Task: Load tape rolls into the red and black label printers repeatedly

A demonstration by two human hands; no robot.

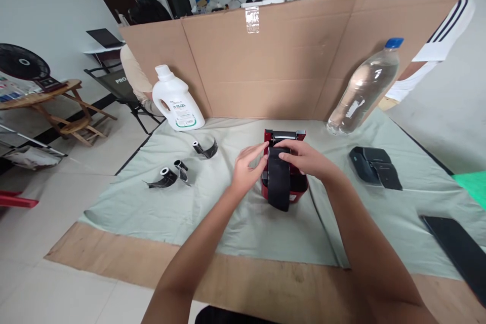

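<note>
A small red printer [299, 190] stands on the cloth in front of me with its lid [285, 135] raised. Over it is a black paper roll [279, 153], its loose strip hanging down across the printer's front. My left hand [246, 168] is at the roll's left end, thumb and forefinger tips against it. From the right, my right hand [306, 157] curls its fingers over the top of the roll, with the thumb on the front of the strip. How deep the roll sits in the printer is hidden by the hands and strip.
Several partly unrolled black rolls [167, 177] lie at left. A white jug [178, 98] and a clear bottle [366, 88] stand before a cardboard panel [261, 66]. At right are a dark printer [366, 162] and a phone [455, 248]. A person's sleeve [450, 30] shows behind.
</note>
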